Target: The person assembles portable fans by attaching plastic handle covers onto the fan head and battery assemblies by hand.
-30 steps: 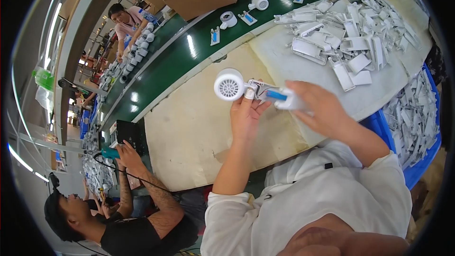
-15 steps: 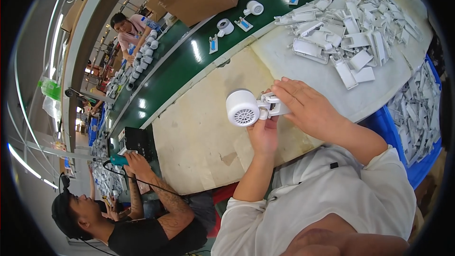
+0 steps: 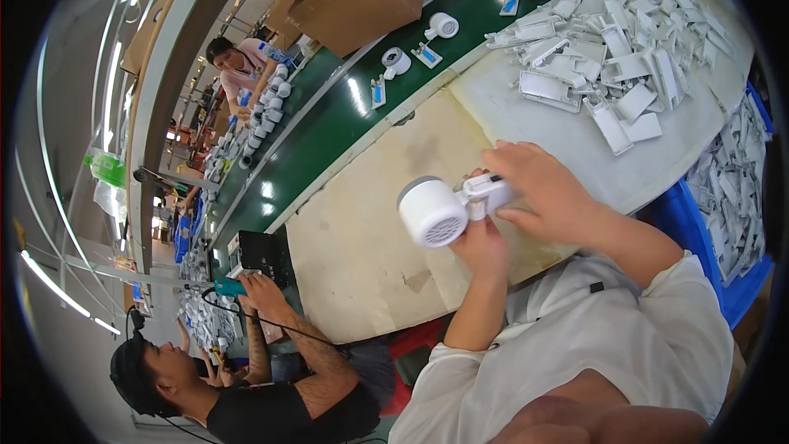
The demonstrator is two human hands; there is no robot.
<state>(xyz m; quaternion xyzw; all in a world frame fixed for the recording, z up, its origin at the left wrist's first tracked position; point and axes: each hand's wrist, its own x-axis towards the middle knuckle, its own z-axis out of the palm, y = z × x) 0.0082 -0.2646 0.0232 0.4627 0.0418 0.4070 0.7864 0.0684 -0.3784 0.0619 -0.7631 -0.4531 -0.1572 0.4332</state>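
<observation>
- At the far left, a green bottle-like thing (image 3: 105,168) hangs near a clear bag.
- Next, low down, a worker (image 3: 271,415) in a black cap and black shirt holds a teal tool (image 3: 229,286) with a black cord.
- Up above, another worker (image 3: 240,76) in a pink top leans over a row of round white parts (image 3: 263,119).
- A black box (image 3: 269,256) sits at the left end of the pale tabletop (image 3: 370,255).
- A big brown cardboard box (image 3: 366,4) is at the top.
- The shiny green belt (image 3: 329,127) runs past the tabletop, with round white fan heads (image 3: 396,62) and flat pieces with blue on them (image 3: 427,56).
- The white hand fan (image 3: 434,215) is held up over the tabletop, its round head to the left and its handle to the right.
- The left hand (image 3: 481,245) is under the fan, its grip closed around the part near the neck.
- The right hand (image 3: 546,193) has its grip bent around the handle's right end, with the thumb apart from the fingers.
- Right of that, a messy heap of white plastic pieces (image 3: 608,66) lies on the tabletop.
- At the far right, a blue bin (image 3: 746,288) is full of more white pieces (image 3: 725,189).
</observation>
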